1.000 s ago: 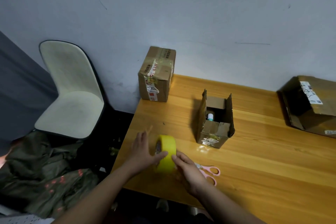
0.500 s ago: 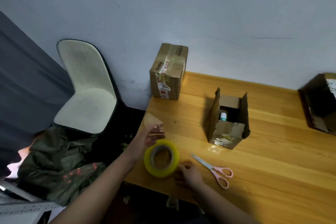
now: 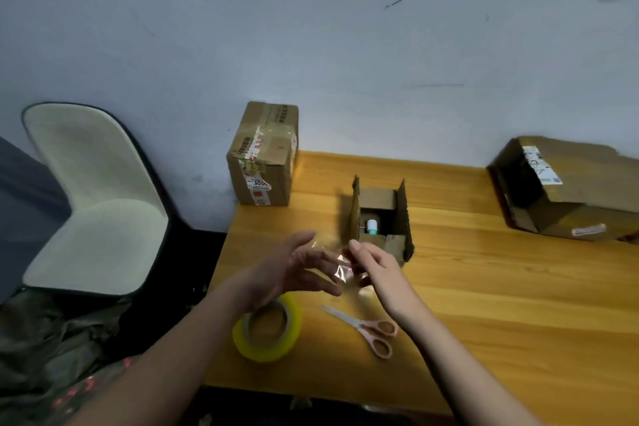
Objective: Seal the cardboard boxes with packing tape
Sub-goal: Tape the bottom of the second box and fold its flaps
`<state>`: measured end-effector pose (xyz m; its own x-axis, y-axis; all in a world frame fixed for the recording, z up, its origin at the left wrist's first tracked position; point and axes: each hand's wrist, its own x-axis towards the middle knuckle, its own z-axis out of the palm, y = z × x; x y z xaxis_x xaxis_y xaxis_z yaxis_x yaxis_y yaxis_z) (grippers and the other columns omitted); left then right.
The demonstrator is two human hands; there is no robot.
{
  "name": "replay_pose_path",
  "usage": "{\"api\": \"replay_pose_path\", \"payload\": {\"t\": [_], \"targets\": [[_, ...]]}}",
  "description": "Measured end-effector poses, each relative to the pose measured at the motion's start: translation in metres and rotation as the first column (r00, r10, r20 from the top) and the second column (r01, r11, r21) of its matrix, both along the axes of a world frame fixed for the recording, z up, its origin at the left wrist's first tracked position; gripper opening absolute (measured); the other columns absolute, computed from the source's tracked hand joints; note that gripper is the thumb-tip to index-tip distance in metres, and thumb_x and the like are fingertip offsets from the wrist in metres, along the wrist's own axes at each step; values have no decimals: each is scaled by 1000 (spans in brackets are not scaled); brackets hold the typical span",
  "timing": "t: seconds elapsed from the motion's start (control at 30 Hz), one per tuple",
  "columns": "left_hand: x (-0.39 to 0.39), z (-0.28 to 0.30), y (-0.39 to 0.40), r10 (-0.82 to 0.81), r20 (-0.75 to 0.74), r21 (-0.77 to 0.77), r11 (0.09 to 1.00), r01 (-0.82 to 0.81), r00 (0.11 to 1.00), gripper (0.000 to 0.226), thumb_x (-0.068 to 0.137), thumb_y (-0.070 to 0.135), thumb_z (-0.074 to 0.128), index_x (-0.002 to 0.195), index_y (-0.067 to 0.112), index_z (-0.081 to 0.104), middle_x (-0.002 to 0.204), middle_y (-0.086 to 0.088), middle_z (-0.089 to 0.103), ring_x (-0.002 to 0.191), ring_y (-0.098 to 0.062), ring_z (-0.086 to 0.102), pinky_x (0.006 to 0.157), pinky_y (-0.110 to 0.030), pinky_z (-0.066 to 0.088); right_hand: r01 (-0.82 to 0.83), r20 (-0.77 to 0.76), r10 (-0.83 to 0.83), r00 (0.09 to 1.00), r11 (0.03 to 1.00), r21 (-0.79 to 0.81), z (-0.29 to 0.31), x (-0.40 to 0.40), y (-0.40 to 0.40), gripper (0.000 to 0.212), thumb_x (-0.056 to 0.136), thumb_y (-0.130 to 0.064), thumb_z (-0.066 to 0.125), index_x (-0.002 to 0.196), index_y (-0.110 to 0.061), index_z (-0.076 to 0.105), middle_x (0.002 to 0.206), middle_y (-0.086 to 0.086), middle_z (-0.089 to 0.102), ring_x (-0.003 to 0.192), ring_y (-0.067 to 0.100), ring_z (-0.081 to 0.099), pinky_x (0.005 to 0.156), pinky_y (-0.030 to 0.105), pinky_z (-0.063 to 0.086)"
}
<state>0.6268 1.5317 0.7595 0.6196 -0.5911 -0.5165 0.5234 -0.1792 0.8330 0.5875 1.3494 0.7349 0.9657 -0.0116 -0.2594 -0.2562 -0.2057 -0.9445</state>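
I am looking down at a glossy, grained wooden table where my left hand is hovering with its fingers spread wide and straight, touching one end of a crinkled strip of clear tape. My right hand is pinching the other end of that shiny film between curled fingers, just in front of the small open cardboard box, whose two side flaps are standing upright while a white, teal-banded bottle is showing inside. The yellow tape roll, a thick ring with a brown cardboard core, is lying flat near the table's near edge, partly under my left wrist. Pink-handled scissors are lying just beside it, blades closed. A taped, labelled carton is standing at the far left corner against the scuffed wall, and a larger crumpled carton is sitting far right. A smooth cream shell chair is standing left of the table.
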Motion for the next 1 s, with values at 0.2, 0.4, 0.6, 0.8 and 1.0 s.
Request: {"api": "replay_pose_path", "payload": {"t": [0.2, 0.4, 0.6, 0.8, 1.0], "targets": [[4, 4, -29, -168, 32, 75, 983, 165, 985, 66, 95, 58, 19, 102, 17, 69, 100, -6, 72, 100, -26, 68, 103, -41, 37, 171, 161, -182, 970, 982, 77, 3, 1, -10, 11, 91, -14, 64, 82, -8, 67, 69, 8, 60, 64, 13, 54, 65, 31, 46], [1, 12, -51, -162, 140, 242, 962, 125, 977, 17, 90, 33, 55, 99, 22, 64, 104, -4, 72, 104, -20, 66, 99, -41, 39, 298, 471, -191, 861, 941, -163, 0, -5, -17, 14, 89, -15, 67, 80, -24, 64, 79, -8, 61, 78, 10, 59, 68, 29, 49], [9, 15, -59, -202, 143, 308, 939, 151, 969, 14, 83, 21, 71, 96, 23, 67, 90, 4, 73, 100, -19, 68, 97, -40, 42, 320, 519, -211, 828, 938, -129, 1, -7, -19, 24, 89, -11, 66, 81, -33, 62, 81, -5, 61, 78, 10, 58, 67, 27, 48], [15, 16, -64, -193, 92, 276, 948, 161, 977, 21, 83, 11, 72, 103, 8, 66, 93, -5, 72, 79, -10, 69, 75, -23, 49, 341, 505, -273, 819, 939, -45, 2, -11, -17, 21, 89, -7, 65, 83, -27, 64, 82, -3, 62, 79, 8, 59, 68, 18, 45], [18, 20, -68, -172, 48, 218, 963, 158, 984, 15, 84, 0, 68, 96, 8, 65, 86, -5, 70, 67, -8, 69, 68, -16, 56, 388, 521, -343, 782, 921, 25, -1, -11, -15, 15, 90, -7, 64, 83, -20, 66, 81, 1, 61, 76, 13, 57, 67, 27, 45]]}}
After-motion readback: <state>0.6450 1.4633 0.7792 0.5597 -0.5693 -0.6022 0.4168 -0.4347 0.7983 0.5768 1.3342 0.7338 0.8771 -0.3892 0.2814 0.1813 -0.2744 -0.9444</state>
